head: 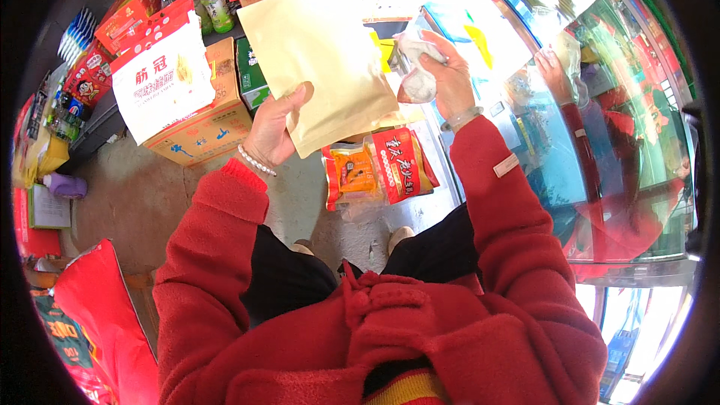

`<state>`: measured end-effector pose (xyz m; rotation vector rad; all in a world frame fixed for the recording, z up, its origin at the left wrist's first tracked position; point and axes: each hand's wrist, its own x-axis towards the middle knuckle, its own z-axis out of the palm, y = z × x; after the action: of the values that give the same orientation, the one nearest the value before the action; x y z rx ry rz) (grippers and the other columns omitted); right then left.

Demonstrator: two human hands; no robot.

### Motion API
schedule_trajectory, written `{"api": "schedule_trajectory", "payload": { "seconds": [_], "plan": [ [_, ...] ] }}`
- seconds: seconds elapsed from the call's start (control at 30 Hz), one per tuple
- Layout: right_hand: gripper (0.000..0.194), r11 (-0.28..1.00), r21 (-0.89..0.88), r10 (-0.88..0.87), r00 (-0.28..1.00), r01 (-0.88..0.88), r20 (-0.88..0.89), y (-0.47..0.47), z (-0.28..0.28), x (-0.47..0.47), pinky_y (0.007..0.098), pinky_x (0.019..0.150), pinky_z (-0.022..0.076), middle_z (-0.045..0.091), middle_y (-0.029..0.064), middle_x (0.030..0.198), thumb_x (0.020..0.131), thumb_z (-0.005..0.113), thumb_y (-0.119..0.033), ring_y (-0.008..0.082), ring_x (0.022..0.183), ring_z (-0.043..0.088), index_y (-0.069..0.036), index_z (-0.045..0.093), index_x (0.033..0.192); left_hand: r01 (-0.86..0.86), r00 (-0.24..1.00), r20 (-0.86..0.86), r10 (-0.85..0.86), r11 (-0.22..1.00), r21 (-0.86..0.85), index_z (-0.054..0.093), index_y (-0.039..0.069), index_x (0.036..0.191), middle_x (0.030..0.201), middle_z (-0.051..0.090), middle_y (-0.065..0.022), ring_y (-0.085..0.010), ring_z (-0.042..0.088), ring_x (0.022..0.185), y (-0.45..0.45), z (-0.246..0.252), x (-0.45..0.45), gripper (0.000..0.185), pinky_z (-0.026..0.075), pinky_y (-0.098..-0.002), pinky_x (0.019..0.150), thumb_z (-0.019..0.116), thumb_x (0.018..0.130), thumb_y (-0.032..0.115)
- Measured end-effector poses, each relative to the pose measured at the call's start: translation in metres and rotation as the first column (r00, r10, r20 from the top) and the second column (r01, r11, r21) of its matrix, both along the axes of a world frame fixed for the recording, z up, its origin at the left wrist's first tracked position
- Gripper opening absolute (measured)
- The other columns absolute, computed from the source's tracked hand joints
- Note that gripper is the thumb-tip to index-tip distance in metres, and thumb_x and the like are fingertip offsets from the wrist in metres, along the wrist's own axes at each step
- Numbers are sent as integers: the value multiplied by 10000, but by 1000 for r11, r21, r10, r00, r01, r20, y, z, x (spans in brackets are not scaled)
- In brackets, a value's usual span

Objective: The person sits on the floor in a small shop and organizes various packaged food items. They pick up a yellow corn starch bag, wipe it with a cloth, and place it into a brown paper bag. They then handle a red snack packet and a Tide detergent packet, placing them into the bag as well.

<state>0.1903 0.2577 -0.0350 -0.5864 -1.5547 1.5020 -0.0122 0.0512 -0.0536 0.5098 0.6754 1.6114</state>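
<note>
My left hand [275,130] pinches the lower left edge of a flat tan paper pouch [326,56], thumb on its front face. The pouch is tilted, its broad side turned up toward me. To the right of it, my right hand [453,76] grips a crumpled whitish cloth [419,83] with darker stains, close to the pouch's right edge. Below the pouch lie a red printed food packet [400,166] and an orange-and-red one [352,173]. The pouch hides part of what stands behind it.
A glass display case [543,146] with reflections curves along the right. On the left, a white-and-red food bag [163,73] rests on a cardboard carton [197,135]. Several drink bottles [215,5] stand behind. A purple bottle [66,185] and red sack [104,304] are farther left.
</note>
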Motion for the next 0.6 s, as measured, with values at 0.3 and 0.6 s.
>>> {"api": "schedule_trajectory", "payload": {
  "seconds": [0.3,0.6],
  "plan": [
    [383,966,191,168,985,-172,37,-101,35,-23,351,980,455,596,88,1225,887,587,0,198,1169,542,-54,576,1266,63,966,250,-61,998,-2,415,77,1378,1352,520,-100,-284,521,1235,7,3,31,497,422,-465,1049,450,1002,400],
    [451,402,852,-180,884,-335,432,-102,22,-17,528,1119,258,509,110,1361,752,587,3,362,1336,386,-143,619,1177,53,949,310,-51,999,2,420,70,1373,1341,528,-111,-279,530,1227,-5,0,17,485,424,-452,1055,351,1034,410]
  ]
}}
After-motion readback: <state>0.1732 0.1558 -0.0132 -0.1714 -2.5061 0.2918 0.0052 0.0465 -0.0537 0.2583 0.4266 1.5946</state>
